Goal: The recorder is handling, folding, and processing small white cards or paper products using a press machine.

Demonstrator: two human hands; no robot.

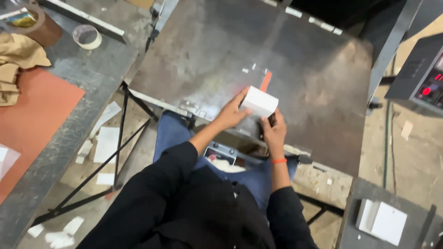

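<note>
white boxy paper block (260, 102), smooth faces, fingers of left hand (229, 115) and right hand (274, 132) closed around it, scuffed metal plate (295, 60)

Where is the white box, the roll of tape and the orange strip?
white box (259, 102), head view, on its top face, held by both hands.
roll of tape (87, 37), head view, on its rim.
orange strip (266, 81), head view, on its middle, lying on the metal plate.

Steel worktable (286, 60), side bench (92, 74), littered floor (106, 138)

Left hand (232, 114) and right hand (274, 131) meet (fingers curled).
</note>
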